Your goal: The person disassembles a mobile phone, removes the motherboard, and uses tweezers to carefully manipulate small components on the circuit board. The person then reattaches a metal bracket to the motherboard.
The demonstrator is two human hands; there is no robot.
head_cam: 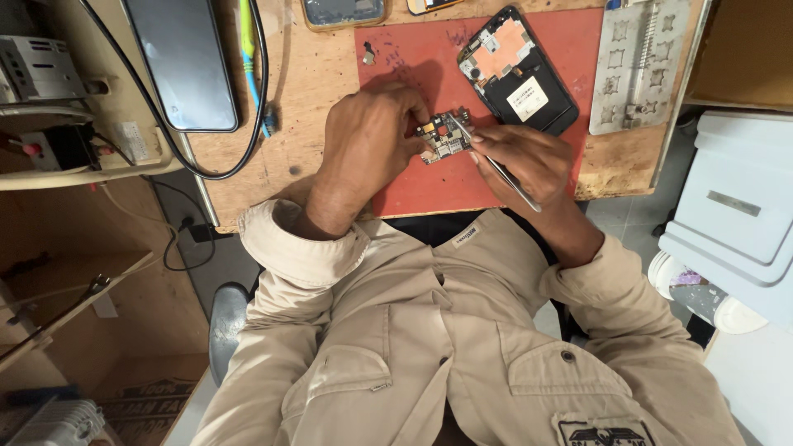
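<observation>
Near the front edge of the worktop [248,157], over the red mat [413,186], our left hand [368,136] has its grip pinched on a small circuit board [443,139], steadying it. Our right hand [524,157] grips metal tweezers [496,165], tips on the board. Further back lies an opened phone [519,74], kept within reach, and a metal stencil plate [636,66] at the right edge.

Under both hands lies a red mat [413,186] on a pale brown wooden table [306,91]. Between the hands sits a dark circuit board [444,139] with silvery patches. Beyond the right hand [529,161], the opened phone [518,73] is black with an orange panel and white label. The right hand's tweezers [496,165] are silver-grey.
</observation>
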